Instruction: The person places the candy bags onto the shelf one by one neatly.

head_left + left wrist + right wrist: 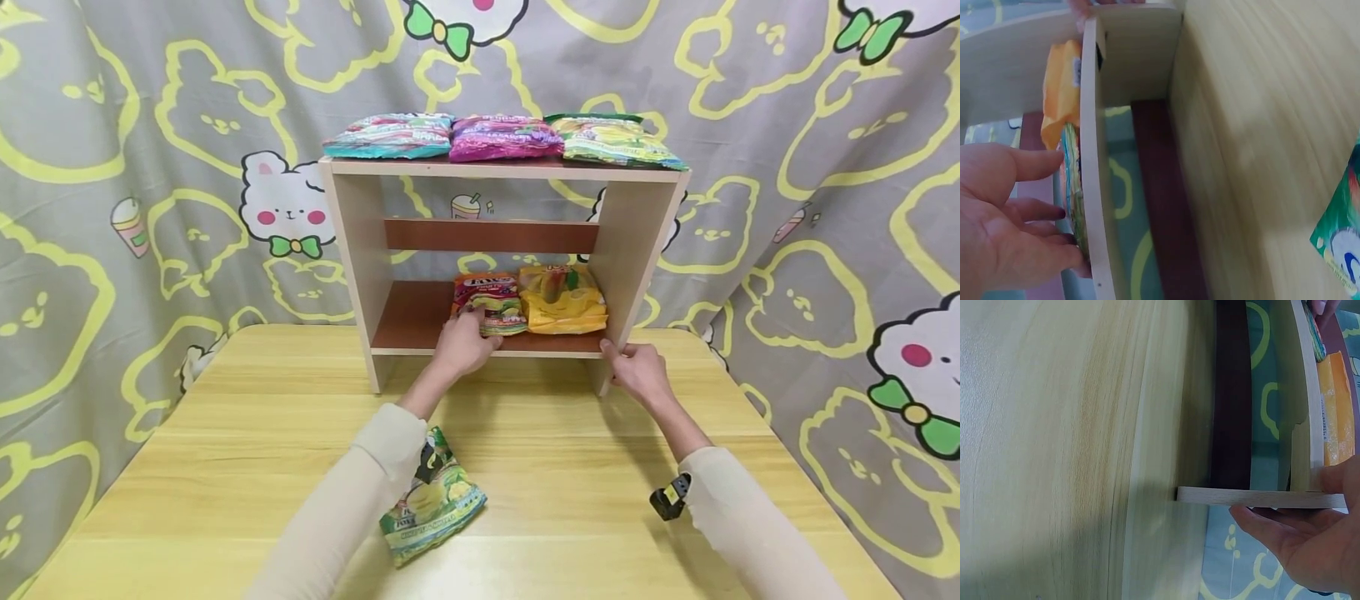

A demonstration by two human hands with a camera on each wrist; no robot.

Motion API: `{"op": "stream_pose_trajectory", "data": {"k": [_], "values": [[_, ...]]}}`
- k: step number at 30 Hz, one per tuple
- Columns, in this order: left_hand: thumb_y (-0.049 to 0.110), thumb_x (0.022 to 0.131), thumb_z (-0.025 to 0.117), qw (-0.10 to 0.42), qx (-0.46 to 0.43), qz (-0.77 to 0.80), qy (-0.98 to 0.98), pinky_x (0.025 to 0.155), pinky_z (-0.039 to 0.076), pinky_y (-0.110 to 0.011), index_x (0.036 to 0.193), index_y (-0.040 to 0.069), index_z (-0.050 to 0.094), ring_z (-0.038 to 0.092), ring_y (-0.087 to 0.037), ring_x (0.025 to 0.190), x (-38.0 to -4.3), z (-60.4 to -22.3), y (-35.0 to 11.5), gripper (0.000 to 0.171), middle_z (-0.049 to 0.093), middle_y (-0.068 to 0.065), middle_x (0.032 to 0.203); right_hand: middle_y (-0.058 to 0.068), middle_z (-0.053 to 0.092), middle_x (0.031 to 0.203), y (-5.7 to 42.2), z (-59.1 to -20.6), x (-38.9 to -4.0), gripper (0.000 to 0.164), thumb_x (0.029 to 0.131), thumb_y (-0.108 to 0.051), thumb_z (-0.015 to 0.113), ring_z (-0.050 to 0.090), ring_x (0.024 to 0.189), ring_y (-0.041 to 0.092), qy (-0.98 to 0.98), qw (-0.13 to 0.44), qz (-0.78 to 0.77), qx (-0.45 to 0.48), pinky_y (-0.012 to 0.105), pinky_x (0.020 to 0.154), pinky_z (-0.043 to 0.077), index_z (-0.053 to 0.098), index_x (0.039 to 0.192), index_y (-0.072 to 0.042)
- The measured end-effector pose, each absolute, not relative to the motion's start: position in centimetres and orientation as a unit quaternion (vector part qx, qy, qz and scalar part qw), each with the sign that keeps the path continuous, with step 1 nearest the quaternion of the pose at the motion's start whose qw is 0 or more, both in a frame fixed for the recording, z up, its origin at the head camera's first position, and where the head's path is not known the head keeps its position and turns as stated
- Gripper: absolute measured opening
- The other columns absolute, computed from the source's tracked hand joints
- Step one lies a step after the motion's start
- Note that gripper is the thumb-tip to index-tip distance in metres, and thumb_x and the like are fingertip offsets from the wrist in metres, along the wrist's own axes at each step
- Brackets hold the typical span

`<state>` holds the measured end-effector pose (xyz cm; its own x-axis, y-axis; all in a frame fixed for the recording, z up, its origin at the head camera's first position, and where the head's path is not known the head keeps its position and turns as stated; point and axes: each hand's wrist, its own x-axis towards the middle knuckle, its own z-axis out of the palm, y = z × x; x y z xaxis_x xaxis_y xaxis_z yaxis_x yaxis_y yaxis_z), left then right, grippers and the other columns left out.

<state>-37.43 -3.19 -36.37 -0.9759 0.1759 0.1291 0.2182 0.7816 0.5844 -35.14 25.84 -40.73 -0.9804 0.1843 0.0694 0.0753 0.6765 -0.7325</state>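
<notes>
My left hand [465,340] is at the front of a red-and-orange candy bag [501,292] on the lower board of a small wooden shelf [348,250]. In the left wrist view, the thumb and fingers spread along that bag's edge [1072,181], touching it. A yellow mango candy bag [562,312] lies beside it on the right. My right hand [637,368] grips the shelf's right side panel [1260,499], with the thumb on the inner face and the fingers outside. On the table under my left forearm lies a green candy bag [442,508], partly hidden by the sleeve.
Along the shelf's top lie a teal bag [397,136], a purple bag [506,137] and a yellow-green bag [615,140]. The shelf stands at the back of the wooden table [225,467], before a patterned grey curtain [187,150].
</notes>
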Motion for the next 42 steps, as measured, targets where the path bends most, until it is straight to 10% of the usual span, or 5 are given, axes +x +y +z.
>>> {"op": "stream_pose_trajectory", "data": {"k": [10, 17, 21, 33, 42], "values": [[0.023, 0.101, 0.060, 0.050, -0.095, -0.337, -0.935, 0.044, 0.033, -0.023, 0.145, 0.008, 0.054, 0.029, -0.009, 0.042, -37.4, -36.0, -4.0, 0.048, 0.067, -0.008, 0.067, 0.031, 0.069, 0.117, 25.8, -40.6, -35.1, 0.062, 0.101, -0.052, 0.048, 0.076, 0.086, 0.033, -0.912, 0.067, 0.398, -0.074, 0.031, 0.070, 0.053, 0.071, 0.122, 0.001], [0.023, 0.101, 0.059, 0.063, -0.106, -0.324, -0.938, 0.048, 0.038, -0.025, 0.142, 0.006, 0.058, 0.031, -0.009, 0.041, -37.1, -35.3, -4.7, 0.044, 0.075, -0.018, 0.103, 0.028, 0.072, 0.109, 25.7, -40.7, -35.1, 0.061, 0.101, -0.052, 0.049, 0.077, 0.084, 0.032, -0.912, 0.070, 0.398, -0.075, 0.030, 0.069, 0.052, 0.071, 0.122, 0.001], [0.025, 0.102, 0.058, 0.065, -0.111, -0.316, -0.940, 0.058, 0.041, -0.029, 0.140, 0.007, 0.061, 0.032, -0.009, 0.043, -36.4, -34.6, -5.0, 0.042, 0.053, -0.017, 0.149, 0.020, 0.076, 0.085, 25.6, -40.7, -35.1, 0.060, 0.101, -0.051, 0.050, 0.075, 0.087, 0.037, -0.914, 0.077, 0.392, -0.075, 0.029, 0.064, 0.050, 0.073, 0.118, 0.001], [0.035, 0.102, 0.061, -0.025, -0.157, -0.228, -0.961, 0.092, 0.056, -0.043, 0.146, 0.005, 0.053, 0.067, -0.028, 0.091, -33.1, -33.9, -6.3, 0.054, 0.067, -0.018, 0.131, 0.021, 0.076, 0.088, 25.8, -40.8, -35.1, 0.061, 0.101, -0.052, 0.049, 0.076, 0.086, 0.036, -0.914, 0.076, 0.393, -0.065, 0.029, 0.063, 0.050, 0.071, 0.122, 0.001], [0.039, 0.099, 0.064, -0.088, -0.177, -0.139, -0.970, 0.121, 0.028, -0.060, 0.154, 0.006, 0.041, 0.025, -0.045, 0.151, -30.6, -35.4, -6.6, 0.067, 0.026, -0.027, 0.163, 0.021, 0.076, 0.086, 25.9, -40.8, -35.1, 0.060, 0.101, -0.052, 0.049, 0.076, 0.086, 0.036, -0.916, 0.082, 0.388, -0.068, 0.028, 0.062, 0.049, 0.073, 0.119, 0.001]]}}
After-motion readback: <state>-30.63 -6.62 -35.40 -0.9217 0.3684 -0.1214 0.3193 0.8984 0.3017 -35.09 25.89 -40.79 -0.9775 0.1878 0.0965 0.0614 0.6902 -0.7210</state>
